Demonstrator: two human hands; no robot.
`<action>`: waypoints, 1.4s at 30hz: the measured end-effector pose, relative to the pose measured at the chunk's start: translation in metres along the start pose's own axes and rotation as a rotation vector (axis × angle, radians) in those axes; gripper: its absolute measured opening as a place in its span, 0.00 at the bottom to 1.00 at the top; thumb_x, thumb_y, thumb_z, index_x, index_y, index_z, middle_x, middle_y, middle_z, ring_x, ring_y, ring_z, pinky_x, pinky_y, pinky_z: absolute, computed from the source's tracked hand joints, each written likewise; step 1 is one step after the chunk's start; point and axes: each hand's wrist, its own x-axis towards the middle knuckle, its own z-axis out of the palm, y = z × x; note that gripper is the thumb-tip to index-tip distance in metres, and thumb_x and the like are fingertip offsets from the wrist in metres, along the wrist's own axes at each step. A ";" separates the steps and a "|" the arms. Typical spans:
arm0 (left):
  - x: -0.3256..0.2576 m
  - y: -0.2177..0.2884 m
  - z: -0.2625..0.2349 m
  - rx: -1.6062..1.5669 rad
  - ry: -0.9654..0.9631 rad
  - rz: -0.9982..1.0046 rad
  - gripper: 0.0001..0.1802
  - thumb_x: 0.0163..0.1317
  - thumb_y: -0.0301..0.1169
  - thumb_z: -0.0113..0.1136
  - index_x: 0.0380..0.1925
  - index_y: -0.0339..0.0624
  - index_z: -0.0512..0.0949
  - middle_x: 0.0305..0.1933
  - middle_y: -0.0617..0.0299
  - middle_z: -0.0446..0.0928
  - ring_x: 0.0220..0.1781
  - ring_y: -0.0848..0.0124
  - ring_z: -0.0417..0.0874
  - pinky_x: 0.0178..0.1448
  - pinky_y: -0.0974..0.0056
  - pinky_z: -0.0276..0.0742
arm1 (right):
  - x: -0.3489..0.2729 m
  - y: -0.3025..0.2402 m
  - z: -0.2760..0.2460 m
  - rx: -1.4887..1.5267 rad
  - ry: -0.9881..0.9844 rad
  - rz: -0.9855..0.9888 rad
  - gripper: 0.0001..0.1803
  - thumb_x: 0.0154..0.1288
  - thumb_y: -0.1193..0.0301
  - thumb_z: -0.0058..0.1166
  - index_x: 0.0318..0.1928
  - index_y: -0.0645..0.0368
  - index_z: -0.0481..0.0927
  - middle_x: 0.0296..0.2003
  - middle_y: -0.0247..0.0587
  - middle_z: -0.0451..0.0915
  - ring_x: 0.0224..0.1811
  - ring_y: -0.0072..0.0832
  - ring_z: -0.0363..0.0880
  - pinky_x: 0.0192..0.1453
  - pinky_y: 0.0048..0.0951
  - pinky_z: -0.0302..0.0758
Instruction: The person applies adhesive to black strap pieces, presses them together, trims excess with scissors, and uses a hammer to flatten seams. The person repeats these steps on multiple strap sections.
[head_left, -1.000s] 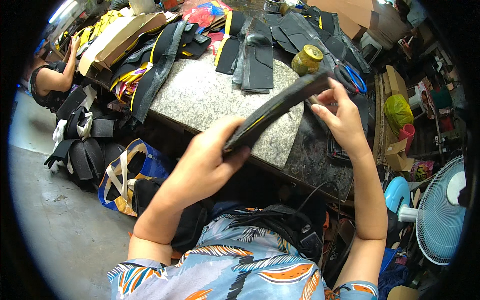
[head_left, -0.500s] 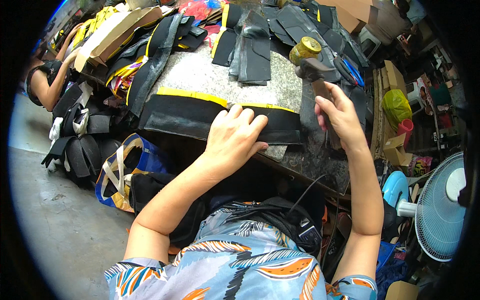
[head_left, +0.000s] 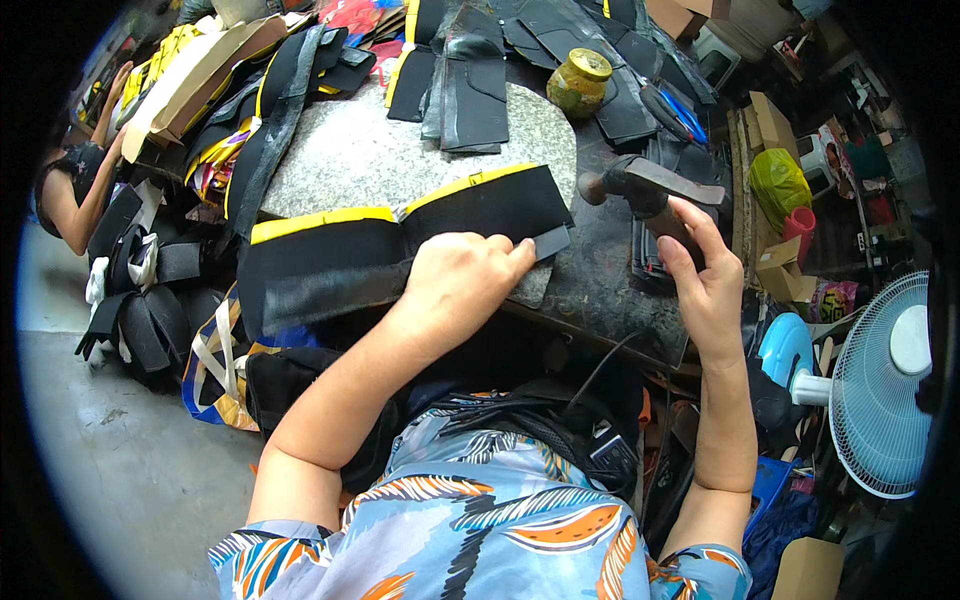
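A long black fabric piece with a yellow edge (head_left: 360, 245) lies flat across the front of a grey stone slab (head_left: 370, 160). My left hand (head_left: 460, 280) presses down on its near edge, fingers pointing right toward a small grey strip end. My right hand (head_left: 700, 270) grips the handle of a hammer (head_left: 640, 185), whose head hangs just above the right end of the fabric piece.
Black cut pieces (head_left: 465, 80) are piled at the back of the slab, with a yellow-lidded jar (head_left: 580, 80) beside them. Another person (head_left: 75, 190) sits at the far left. Bags lie on the floor at left. A fan (head_left: 885, 385) stands at right.
The black piece went from being held up in both hands to lying flat on the slab. My left hand now presses it and my right hand has taken up the hammer.
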 end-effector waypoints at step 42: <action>-0.017 -0.010 -0.028 -0.069 -0.067 -0.044 0.06 0.51 0.23 0.62 0.30 0.43 0.81 0.32 0.59 0.80 0.38 0.60 0.85 0.43 0.57 0.81 | 0.003 0.000 0.038 -0.475 -0.047 -0.283 0.19 0.67 0.60 0.62 0.58 0.45 0.82 0.31 0.40 0.81 0.30 0.43 0.83 0.33 0.41 0.77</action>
